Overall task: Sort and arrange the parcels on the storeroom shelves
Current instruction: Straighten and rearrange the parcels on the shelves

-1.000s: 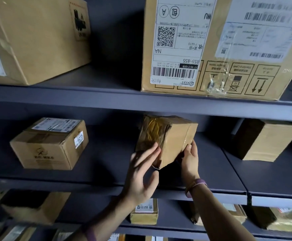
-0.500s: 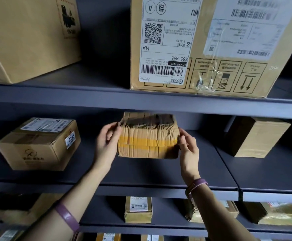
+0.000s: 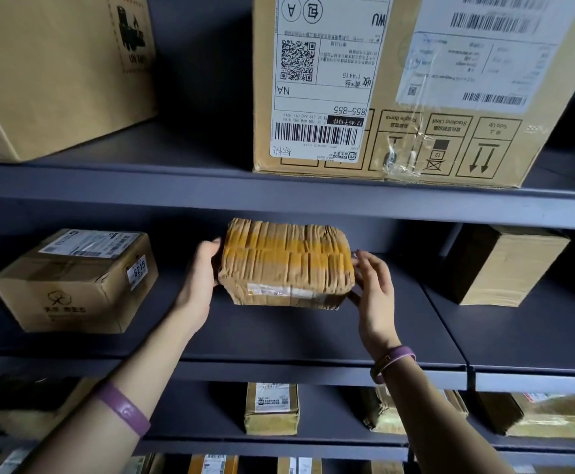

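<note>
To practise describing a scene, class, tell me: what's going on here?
A person is handling a crumpled, tape-wrapped parcel at the middle shelf of a dark storeroom rack. The left hand grips its left end, while the right hand touches its right end with straight fingers. Whether it rests on the shelf is unclear. A box numbered 6215 sits to its left and a plain box to its right, both apart from it.
</note>
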The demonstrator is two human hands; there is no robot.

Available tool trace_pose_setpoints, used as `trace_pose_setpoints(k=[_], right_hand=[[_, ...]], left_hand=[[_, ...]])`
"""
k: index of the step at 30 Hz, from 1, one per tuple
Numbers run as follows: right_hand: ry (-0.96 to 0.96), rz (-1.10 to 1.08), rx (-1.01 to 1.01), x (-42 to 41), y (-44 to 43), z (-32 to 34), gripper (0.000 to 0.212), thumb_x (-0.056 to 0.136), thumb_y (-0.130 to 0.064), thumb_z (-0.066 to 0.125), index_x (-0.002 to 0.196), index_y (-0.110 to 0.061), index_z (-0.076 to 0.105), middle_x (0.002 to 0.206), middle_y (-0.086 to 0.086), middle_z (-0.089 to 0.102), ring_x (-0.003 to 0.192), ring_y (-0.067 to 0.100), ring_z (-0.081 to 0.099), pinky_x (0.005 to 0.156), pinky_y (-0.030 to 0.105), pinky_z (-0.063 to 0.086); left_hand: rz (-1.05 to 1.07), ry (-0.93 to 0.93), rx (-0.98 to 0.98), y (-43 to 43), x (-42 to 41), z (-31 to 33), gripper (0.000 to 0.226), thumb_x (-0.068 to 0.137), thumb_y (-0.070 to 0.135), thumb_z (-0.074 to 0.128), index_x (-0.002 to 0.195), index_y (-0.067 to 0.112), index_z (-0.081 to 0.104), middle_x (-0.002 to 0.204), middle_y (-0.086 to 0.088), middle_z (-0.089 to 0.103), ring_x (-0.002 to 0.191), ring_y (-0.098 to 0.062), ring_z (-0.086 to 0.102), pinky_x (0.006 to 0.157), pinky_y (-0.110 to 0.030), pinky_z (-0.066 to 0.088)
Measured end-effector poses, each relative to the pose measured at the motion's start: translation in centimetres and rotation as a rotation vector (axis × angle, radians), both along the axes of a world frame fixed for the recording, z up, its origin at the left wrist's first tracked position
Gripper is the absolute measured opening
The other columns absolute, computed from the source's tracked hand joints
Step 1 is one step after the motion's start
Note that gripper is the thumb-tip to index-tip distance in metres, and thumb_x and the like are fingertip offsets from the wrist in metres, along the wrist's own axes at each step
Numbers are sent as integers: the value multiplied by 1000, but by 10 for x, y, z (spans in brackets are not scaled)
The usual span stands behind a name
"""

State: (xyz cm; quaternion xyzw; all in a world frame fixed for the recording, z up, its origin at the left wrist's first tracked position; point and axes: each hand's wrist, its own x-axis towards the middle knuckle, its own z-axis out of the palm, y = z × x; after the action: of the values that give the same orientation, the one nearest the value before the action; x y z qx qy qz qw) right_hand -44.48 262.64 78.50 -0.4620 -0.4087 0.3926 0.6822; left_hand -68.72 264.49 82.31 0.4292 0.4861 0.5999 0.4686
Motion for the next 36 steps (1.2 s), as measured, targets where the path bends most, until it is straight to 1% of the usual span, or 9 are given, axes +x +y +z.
trace_pose_setpoints(k=[4, 8, 10, 14, 18, 24, 27, 31, 36], right_hand=[[-53, 2, 10, 0, 0, -1, 18, 100, -33, 48, 95, -36, 65, 102, -8, 67, 96, 13, 60, 83, 30, 49], [-65, 23, 3, -2, 1, -5, 24, 101, -25, 48, 111, -36, 67, 110, -22, 70, 106, -5, 62, 85, 13, 50], [-63, 43, -25, -2, 1, -8, 28, 101, -25, 49, 125, -26, 63, 118, -20, 68, 111, -6, 60, 90, 11, 47], [-68, 46, -104, -1, 1, -13, 40, 100, -35, 50, 133, -16, 60, 135, -5, 60, 125, 5, 54, 113, 30, 36], [-112, 62, -209, -7, 2, -18, 42, 99, -43, 46, 127, -18, 65, 131, -2, 62, 126, 10, 53, 116, 38, 33], [-195, 129, -284, -4, 0, -19, 47, 100, -50, 40, 133, -23, 60, 133, -6, 61, 128, 17, 52, 115, 42, 34], [-177, 115, -244, 1, -10, -12, 41, 101, -47, 41, 122, -23, 66, 112, -12, 69, 111, 12, 59, 106, 36, 41], [-173, -17, -269, 16, -23, -1, 47, 101, -40, 44, 140, -15, 51, 143, 3, 53, 132, 19, 47, 116, 46, 33], [-165, -103, -264, 33, -50, 9, 43, 101, -37, 45, 138, -16, 53, 140, 2, 55, 130, 18, 49, 112, 45, 38]], left_hand=[[-22, -30, 2, 3, -1, 0, 29, 97, 30, 31, 107, 26, 58, 110, -2, 68, 101, -18, 60, 80, -35, 45], [-80, 37, -70, 4, 1, -12, 24, 97, 30, 40, 95, 22, 62, 95, 0, 68, 82, -13, 60, 69, -29, 44], [-120, 105, -113, 5, 0, -22, 28, 95, 36, 44, 99, 18, 65, 95, -3, 69, 85, -19, 60, 74, -34, 44], [-84, 156, -214, 9, -3, -35, 40, 89, 59, 47, 105, 30, 69, 101, -2, 73, 94, -21, 64, 82, -39, 46], [0, 225, -344, 15, -4, -41, 52, 83, 72, 44, 100, 29, 69, 86, -1, 72, 83, -20, 65, 67, -32, 49], [-14, 241, -418, 4, -1, -38, 48, 86, 70, 42, 99, 30, 64, 101, -3, 68, 97, -21, 61, 65, -30, 44], [146, 251, -266, -8, 3, -20, 31, 93, 50, 50, 107, 25, 61, 109, 0, 62, 101, -21, 57, 66, -27, 43], [133, 180, 131, -29, 7, 14, 18, 95, 18, 53, 106, 23, 66, 106, 11, 66, 106, -11, 59, 78, -8, 43], [-78, 180, 235, -52, 43, 30, 26, 93, 9, 55, 105, 27, 68, 115, 7, 68, 110, -4, 60, 97, -20, 45]])
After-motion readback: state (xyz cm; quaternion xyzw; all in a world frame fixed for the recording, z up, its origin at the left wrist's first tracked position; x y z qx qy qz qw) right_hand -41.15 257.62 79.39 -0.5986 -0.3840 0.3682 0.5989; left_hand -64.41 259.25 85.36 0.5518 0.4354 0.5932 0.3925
